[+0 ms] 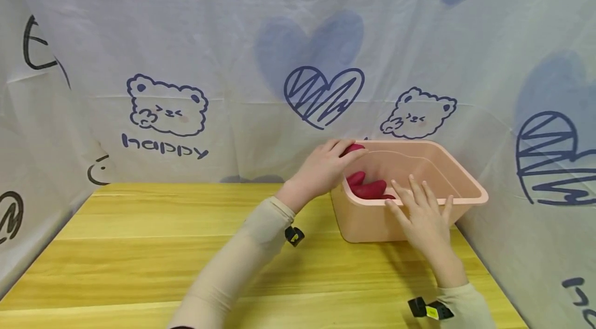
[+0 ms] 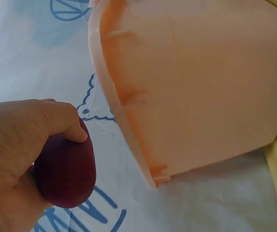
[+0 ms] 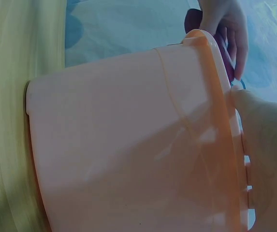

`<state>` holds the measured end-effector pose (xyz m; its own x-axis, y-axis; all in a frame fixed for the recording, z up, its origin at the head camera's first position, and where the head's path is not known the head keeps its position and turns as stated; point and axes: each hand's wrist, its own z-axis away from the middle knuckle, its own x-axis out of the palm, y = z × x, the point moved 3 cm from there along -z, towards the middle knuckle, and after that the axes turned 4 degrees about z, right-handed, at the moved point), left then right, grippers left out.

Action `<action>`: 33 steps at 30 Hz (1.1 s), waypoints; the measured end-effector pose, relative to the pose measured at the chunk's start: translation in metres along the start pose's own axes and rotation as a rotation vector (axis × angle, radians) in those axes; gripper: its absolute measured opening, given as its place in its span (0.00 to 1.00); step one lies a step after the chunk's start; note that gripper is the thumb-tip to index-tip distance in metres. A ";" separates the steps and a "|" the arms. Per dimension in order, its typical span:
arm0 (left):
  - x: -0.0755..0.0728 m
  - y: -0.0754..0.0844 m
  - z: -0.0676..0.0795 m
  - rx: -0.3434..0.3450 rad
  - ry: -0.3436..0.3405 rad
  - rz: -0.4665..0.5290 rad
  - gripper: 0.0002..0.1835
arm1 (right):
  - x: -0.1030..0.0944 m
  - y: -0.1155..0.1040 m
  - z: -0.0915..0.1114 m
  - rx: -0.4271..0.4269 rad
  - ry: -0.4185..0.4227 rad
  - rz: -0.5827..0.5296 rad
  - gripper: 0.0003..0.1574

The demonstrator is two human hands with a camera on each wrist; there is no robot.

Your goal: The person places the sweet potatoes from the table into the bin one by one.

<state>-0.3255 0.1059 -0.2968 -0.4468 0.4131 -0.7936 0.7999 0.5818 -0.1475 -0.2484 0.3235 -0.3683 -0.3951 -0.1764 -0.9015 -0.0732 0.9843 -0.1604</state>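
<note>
My left hand (image 1: 321, 168) grips a smooth, dark red sweet potato (image 2: 65, 169) over the left end of a pink plastic bin (image 1: 382, 225). In the left wrist view the thumb lies across its top, and its rounded end points past the hand. Several more red sweet potatoes (image 1: 370, 190) lie inside the bin at its left end. At the bin's near rim is my right hand (image 1: 426, 223), its fingers spread and fairly straight. The right wrist view shows those fingers reaching over the rim; the rim partly hides them.
The bin stands at the right part of a yellow wood-grain table (image 1: 139, 251). Behind it and along the sides hangs a white cloth (image 1: 242, 60) printed with blue hearts and bears. Each wrist wears a small black device (image 1: 430, 310).
</note>
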 end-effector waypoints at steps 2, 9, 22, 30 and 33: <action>0.003 0.003 -0.004 0.003 -0.001 -0.010 0.24 | 0.000 0.000 0.000 -0.001 -0.002 0.000 0.38; 0.012 0.011 -0.017 -0.017 -0.047 -0.020 0.28 | 0.001 0.001 0.000 0.004 -0.016 -0.001 0.39; 0.031 0.021 -0.036 -0.028 -0.036 0.016 0.26 | 0.002 0.002 -0.001 0.002 -0.005 0.009 0.39; 0.046 0.025 -0.042 -0.026 -0.032 0.027 0.25 | 0.002 0.003 -0.001 0.002 -0.011 -0.002 0.38; 0.050 0.027 -0.043 -0.030 -0.037 0.037 0.25 | 0.002 0.003 -0.001 0.003 -0.009 -0.006 0.38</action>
<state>-0.3436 0.1723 -0.3153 -0.4021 0.4088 -0.8192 0.8028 0.5876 -0.1008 -0.2504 0.3259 -0.3704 -0.3866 -0.1827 -0.9040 -0.0731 0.9832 -0.1674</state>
